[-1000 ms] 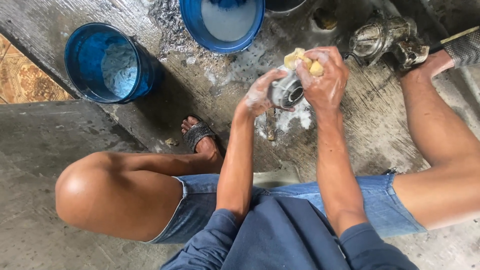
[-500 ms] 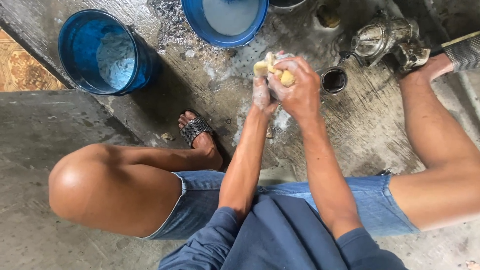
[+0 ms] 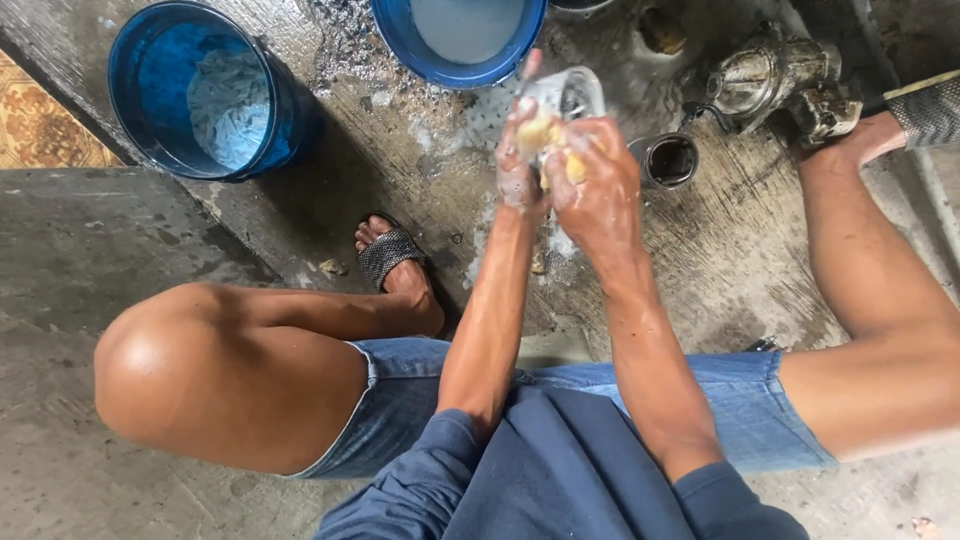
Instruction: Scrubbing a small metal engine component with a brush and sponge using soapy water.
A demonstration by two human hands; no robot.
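Note:
Both my hands are soapy and pressed together above the wet concrete floor. My left hand grips a clear glass that tilts toward the far side. A yellow sponge is pressed against the glass by my right hand, whose fingers curl around it. A small dark metal cup stands on the floor just right of my hands, untouched. Suds lie on the floor below the hands.
A blue bucket with foamy water stands at the far left. A blue basin of cloudy water sits straight ahead. A dirty metal kettle lies at the far right. My sandalled left foot and bare knees flank the hands.
The metal cup left my left hand and now stands on the floor to the right. My left hand now holds a clear glass, with the sponge moved onto it.

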